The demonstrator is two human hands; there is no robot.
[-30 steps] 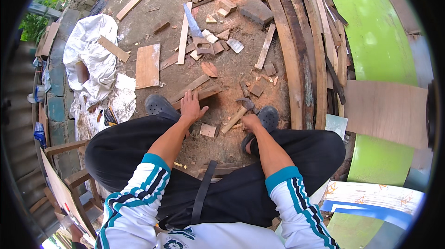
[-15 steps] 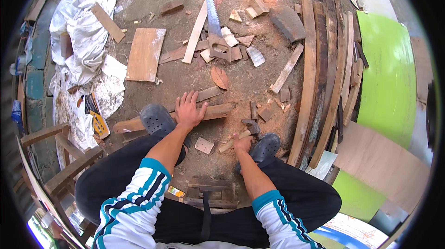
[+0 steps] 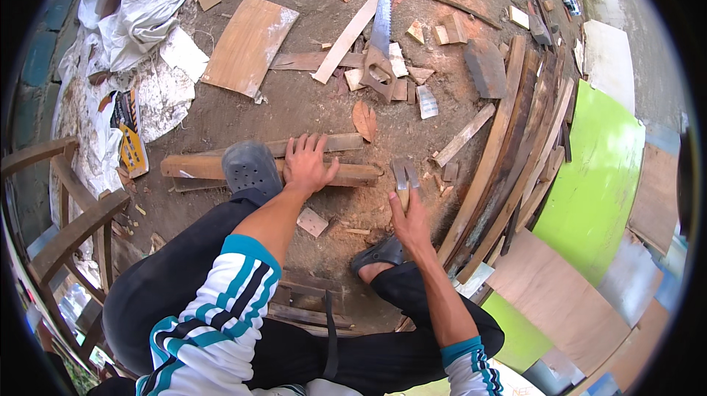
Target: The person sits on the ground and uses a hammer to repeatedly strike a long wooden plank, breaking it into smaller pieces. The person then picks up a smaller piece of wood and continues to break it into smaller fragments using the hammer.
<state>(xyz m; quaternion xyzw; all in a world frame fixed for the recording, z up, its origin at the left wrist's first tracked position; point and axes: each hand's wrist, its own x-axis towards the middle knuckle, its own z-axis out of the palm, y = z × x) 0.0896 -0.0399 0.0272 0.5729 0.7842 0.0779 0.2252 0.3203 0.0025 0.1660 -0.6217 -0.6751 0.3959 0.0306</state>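
My left hand (image 3: 308, 166) lies across a wooden beam (image 3: 357, 175) on the ground, its fingers stretched out over a thinner strip of wood (image 3: 346, 142) just behind the beam. My left foot, in a grey clog (image 3: 252, 167), rests over the same beam beside that hand. To the right, my right hand (image 3: 412, 225) is closed around the wooden handle of a claw hammer (image 3: 403, 171), raised with its metal head up near the beam's right end. Below the beam lies a small pale wood block (image 3: 312, 222).
A handsaw (image 3: 381, 42) lies among offcuts farther off, near a square board (image 3: 250, 44). Long planks (image 3: 493, 145) and a green panel (image 3: 596, 175) line the right. A white sack (image 3: 136, 5) and a wooden chair frame (image 3: 81, 241) are on the left.
The hammer came up off the ground in my right hand, its head now upright. My right clog moved left and nearer. The view shifted; my left hand stays on the wood.
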